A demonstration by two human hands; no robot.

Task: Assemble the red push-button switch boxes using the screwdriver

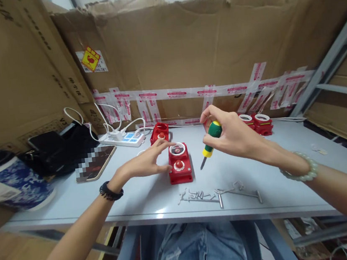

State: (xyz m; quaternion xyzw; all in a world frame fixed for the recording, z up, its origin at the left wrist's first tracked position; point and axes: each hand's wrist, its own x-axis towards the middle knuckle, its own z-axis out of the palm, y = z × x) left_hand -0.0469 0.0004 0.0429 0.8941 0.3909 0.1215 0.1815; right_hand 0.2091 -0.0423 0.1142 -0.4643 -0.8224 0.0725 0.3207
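Observation:
A red box-shaped device [181, 175] with a white ring on top and a round red knob below it stands on the table in front of me. My left hand [147, 158] is at its left side, fingers stretched and apart, fingertips at the ring and thumb by the box's left edge; whether they press on it I cannot tell. Right of the box, my right hand [227, 134] is closed around the green and yellow handle of a screwdriver [207, 150]. Its metal tip points down and left, apart from the box.
Screws [197, 195] and metal T-shaped tools [221, 200] lie near the front edge. Other red devices [160, 132] [263, 125] stand at the back. Leftward are a power strip [127, 139], a phone [98, 162] and a large cup [12, 183]. Cardboard [182, 44] walls the back.

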